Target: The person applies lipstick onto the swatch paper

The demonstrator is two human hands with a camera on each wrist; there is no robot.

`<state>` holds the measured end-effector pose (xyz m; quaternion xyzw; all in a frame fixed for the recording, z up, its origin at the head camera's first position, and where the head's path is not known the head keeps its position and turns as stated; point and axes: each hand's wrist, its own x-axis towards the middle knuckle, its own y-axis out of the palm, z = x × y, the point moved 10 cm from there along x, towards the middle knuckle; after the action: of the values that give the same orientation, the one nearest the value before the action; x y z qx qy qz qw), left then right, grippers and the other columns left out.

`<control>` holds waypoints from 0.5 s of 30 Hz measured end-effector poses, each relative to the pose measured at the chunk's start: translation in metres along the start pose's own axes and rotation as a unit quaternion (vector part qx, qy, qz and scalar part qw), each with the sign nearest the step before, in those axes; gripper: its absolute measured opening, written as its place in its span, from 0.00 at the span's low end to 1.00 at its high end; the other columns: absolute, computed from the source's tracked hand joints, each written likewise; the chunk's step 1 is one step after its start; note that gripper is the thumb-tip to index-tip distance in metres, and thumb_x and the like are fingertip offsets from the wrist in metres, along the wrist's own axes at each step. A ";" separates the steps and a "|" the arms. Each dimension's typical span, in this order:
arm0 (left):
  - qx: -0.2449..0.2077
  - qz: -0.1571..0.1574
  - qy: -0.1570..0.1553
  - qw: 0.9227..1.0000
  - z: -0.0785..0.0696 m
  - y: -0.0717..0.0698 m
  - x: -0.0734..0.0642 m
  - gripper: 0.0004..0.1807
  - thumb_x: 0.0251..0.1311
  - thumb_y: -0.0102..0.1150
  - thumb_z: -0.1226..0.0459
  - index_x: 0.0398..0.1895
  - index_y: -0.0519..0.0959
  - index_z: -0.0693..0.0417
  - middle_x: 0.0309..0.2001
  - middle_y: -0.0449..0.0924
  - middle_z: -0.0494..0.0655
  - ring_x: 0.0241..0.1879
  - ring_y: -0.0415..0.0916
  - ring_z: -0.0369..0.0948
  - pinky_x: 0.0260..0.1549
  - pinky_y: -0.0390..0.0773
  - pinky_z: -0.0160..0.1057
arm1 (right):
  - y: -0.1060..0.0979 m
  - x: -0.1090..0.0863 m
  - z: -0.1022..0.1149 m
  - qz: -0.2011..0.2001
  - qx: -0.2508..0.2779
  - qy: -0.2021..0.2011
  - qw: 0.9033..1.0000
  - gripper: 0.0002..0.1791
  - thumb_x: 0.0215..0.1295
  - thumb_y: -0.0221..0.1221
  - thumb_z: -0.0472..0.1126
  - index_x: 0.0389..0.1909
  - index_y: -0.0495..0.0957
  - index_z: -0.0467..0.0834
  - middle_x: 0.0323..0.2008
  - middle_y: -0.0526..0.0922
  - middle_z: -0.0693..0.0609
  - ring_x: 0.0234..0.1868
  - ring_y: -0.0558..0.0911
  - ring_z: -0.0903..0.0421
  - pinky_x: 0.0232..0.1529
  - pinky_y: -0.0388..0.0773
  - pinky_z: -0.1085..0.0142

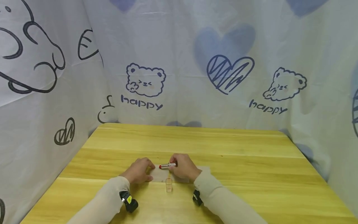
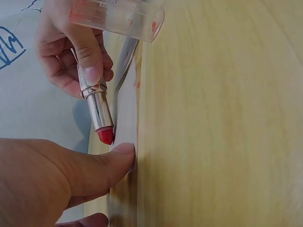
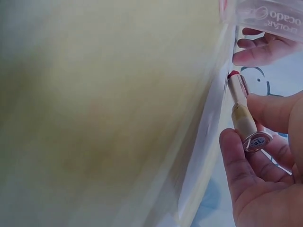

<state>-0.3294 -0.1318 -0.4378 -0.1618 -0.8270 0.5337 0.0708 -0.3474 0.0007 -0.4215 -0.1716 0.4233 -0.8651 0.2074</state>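
My right hand (image 1: pixel 183 166) holds a silver lipstick (image 1: pixel 164 166) between thumb and fingers, its bare red tip (image 2: pixel 106 136) pointing left. Beneath it lies a thin white sheet of paper (image 1: pixel 159 176) on the table. At the sheet's left end my left hand (image 1: pixel 139 170) rests, thumb and fingers spread, with the thumb (image 2: pixel 124 150) touching the paper. The lipstick tip is close above the sheet; whether it touches cannot be told. In front of the paper stands a clear lipstick cap (image 1: pixel 169 185) with lettering and red smears inside, held by neither hand.
The yellow wood-grain table (image 1: pixel 246 180) stretches out on both sides. A pale cloth (image 1: pixel 184 102) with hearts and bear drawings hangs behind it and along its sides. Dark wrist cameras (image 1: pixel 129 201) are strapped to both sleeves.
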 end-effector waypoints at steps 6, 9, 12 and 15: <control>0.005 -0.005 0.001 1.000 -0.002 -0.004 0.000 0.18 0.50 0.73 0.66 0.46 0.83 0.59 0.51 0.77 0.56 0.56 0.69 0.59 0.58 0.66 0.58 | 0.000 0.001 0.000 -0.007 -0.008 -0.001 1.000 0.07 0.64 0.64 0.38 0.41 0.80 0.42 0.34 0.80 0.53 0.34 0.77 0.60 0.35 0.76 0.67; 0.013 -0.002 0.000 1.000 -0.003 -0.004 -0.001 0.18 0.50 0.74 0.66 0.46 0.83 0.59 0.51 0.78 0.56 0.56 0.69 0.59 0.57 0.67 0.58 | 0.000 0.001 0.001 -0.004 -0.012 -0.002 1.000 0.07 0.64 0.64 0.38 0.41 0.80 0.41 0.34 0.80 0.52 0.33 0.77 0.59 0.34 0.76 0.66; 0.016 0.001 -0.003 1.000 -0.003 -0.002 -0.002 0.18 0.50 0.73 0.66 0.46 0.83 0.59 0.51 0.77 0.55 0.56 0.70 0.58 0.57 0.67 0.57 | 0.000 0.001 0.004 -0.002 -0.014 -0.002 1.000 0.07 0.64 0.64 0.38 0.41 0.80 0.40 0.34 0.80 0.52 0.33 0.76 0.59 0.34 0.75 0.66; 0.021 0.003 -0.006 1.000 -0.002 -0.001 -0.002 0.18 0.50 0.73 0.66 0.46 0.83 0.59 0.51 0.77 0.55 0.56 0.69 0.58 0.56 0.67 0.57 | 0.000 0.000 0.006 -0.002 -0.018 -0.006 1.000 0.08 0.64 0.63 0.38 0.41 0.80 0.40 0.34 0.80 0.51 0.32 0.76 0.59 0.33 0.75 0.66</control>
<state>-0.3273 -0.1311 -0.4362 -0.1595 -0.8156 0.5520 0.0673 -0.3448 -0.0034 -0.4178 -0.1808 0.4373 -0.8567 0.2054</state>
